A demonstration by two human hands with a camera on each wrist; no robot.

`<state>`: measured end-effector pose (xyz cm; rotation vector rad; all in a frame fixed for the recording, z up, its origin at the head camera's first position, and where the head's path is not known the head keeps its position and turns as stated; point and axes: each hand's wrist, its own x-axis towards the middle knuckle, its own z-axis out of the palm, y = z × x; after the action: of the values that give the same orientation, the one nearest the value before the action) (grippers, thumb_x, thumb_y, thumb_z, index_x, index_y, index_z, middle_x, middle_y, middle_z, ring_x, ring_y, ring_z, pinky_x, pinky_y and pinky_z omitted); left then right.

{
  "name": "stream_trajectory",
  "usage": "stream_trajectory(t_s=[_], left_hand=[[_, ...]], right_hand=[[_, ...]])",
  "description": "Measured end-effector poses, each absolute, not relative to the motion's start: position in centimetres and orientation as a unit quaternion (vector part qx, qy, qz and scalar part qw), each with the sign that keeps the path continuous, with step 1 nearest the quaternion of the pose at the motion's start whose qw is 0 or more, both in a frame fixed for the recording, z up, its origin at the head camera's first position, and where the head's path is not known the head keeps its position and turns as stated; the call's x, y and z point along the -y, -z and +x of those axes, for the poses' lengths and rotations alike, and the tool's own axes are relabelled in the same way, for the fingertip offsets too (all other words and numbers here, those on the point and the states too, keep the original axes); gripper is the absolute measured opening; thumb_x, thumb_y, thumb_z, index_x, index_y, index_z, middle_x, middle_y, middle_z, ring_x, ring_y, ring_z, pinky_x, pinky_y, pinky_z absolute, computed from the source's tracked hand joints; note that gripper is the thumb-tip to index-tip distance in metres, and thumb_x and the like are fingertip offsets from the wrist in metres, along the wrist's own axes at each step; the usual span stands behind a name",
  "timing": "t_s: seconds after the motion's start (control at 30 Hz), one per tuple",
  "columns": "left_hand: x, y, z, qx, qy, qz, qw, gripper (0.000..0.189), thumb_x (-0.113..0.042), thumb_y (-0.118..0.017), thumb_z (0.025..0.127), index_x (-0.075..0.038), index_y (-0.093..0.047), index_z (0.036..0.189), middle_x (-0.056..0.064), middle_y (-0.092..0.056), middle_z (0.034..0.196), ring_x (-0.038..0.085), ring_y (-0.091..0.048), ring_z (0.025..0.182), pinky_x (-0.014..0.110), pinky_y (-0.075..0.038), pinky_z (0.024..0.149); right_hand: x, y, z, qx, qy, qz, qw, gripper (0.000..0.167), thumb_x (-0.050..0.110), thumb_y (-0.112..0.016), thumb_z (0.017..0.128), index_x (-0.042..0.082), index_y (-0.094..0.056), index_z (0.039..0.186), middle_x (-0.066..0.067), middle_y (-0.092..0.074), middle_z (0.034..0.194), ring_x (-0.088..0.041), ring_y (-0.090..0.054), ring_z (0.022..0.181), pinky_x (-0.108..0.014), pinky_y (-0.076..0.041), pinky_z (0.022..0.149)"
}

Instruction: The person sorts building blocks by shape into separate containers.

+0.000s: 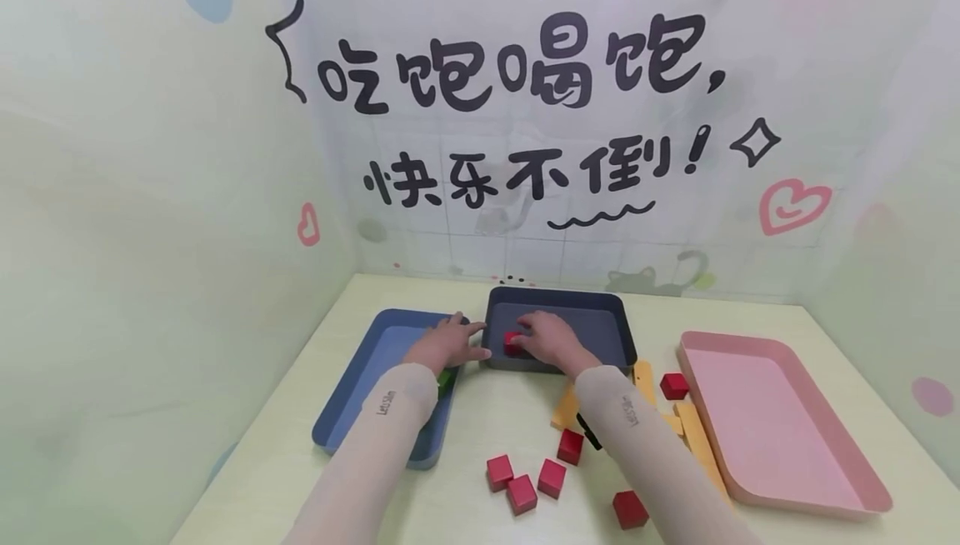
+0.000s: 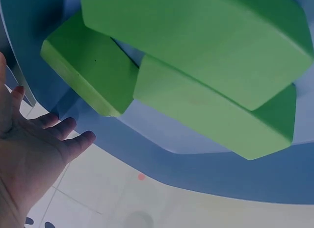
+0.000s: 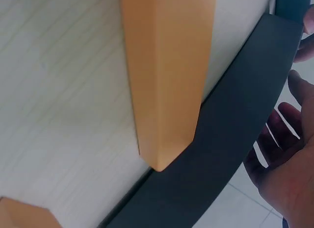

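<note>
My left hand (image 1: 447, 341) is over the blue tray's (image 1: 378, 337) far right corner, fingers spread and holding nothing. Large green blocks (image 2: 196, 46) lie in that tray, as the left wrist view shows; in the head view my sleeve mostly covers them. My right hand (image 1: 553, 341) reaches over the dark navy tray (image 1: 592, 303), fingers loosely bent. Beside its thumb a red cube (image 1: 512, 343) is in the tray; whether they touch is hard to tell. The right wrist view shows the hand (image 3: 289, 159) past the tray wall, without the cube in sight.
Several red cubes (image 1: 522, 495) are scattered on the near part of the table, with one red cube (image 1: 674, 386) by the pink tray (image 1: 787, 412) at right. Yellow-orange blocks (image 1: 643, 380) lie beneath and around my right forearm. Fabric walls enclose the table.
</note>
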<state>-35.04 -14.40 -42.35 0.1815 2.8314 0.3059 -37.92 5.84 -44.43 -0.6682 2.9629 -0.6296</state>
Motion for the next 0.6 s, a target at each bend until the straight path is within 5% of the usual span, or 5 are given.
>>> stream_trajectory(t_s=[0.6], left_hand=[[14.5, 42.5, -35.3, -0.981, -0.102, 0.068, 0.147, 0.068, -0.054, -0.059, 0.096, -0.026, -0.038, 0.154, 0.021, -0.018, 0.162, 0.045, -0.021, 0.145, 0.061, -0.021, 0.114]], right_hand=[[-12.5, 41.9, -33.1, -0.918, 0.318, -0.236, 0.019, 0.043, 0.026, -0.069, 0.095, 0.002, -0.063, 0.131, -0.011, -0.065, 0.125, -0.028, -0.061, 0.114, -0.048, -0.049, 0.097]])
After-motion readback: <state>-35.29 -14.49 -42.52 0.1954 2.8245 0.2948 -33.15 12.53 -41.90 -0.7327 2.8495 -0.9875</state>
